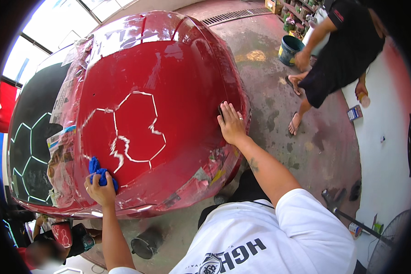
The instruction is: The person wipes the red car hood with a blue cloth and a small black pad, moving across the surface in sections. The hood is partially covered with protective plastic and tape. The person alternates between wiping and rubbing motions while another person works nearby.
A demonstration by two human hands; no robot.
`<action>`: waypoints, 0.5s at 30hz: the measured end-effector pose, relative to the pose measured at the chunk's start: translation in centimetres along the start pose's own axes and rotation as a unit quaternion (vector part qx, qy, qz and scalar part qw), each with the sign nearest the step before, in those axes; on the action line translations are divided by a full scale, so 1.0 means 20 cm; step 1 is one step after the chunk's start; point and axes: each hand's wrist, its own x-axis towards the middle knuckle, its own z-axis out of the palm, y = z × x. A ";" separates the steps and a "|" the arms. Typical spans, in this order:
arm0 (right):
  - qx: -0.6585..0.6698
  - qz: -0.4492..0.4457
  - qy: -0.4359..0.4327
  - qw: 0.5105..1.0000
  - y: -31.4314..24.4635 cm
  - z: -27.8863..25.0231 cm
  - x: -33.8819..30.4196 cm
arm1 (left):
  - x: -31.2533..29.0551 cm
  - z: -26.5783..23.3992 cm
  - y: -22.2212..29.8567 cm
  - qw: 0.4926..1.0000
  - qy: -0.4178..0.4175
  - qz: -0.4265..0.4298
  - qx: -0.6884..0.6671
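A glossy red car hood (192, 91) stretches out in front of me, mirroring white hexagon-shaped lines of light. On its near left part, my left hand (100, 189) is closed on a crumpled blue cloth (96, 168) and presses it against the paint. My right hand (233, 125), with a ring on it, rests on the right side of the hood. A small dark thing (220, 109) shows at the edge of its fingers, which lie over it; most of it is hidden, so its kind is unclear.
Newspaper masking (61, 150) borders the dark windshield (25, 155). A person in black (347, 50) stands at the right, near a dark bucket (290, 49). Another bucket (147, 243) stands below the car's near side. A second person (45, 246) is at the lower left; a fan (390, 242) is lower right.
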 end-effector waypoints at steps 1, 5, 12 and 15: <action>-0.001 -0.002 0.003 1.000 0.02 -0.01 0.08 | 0.00 0.01 0.01 1.000 0.002 -0.003 -0.005; 0.022 -0.011 -0.006 1.000 0.08 0.01 0.45 | 0.00 0.01 0.03 0.999 0.001 -0.038 0.006; 0.029 -0.061 -0.021 0.997 0.20 0.02 1.35 | -0.01 0.10 0.15 0.984 0.009 -0.161 0.078; 0.038 -0.078 -0.020 0.996 0.21 0.08 1.68 | -0.04 0.09 0.09 0.982 -0.017 -0.166 0.093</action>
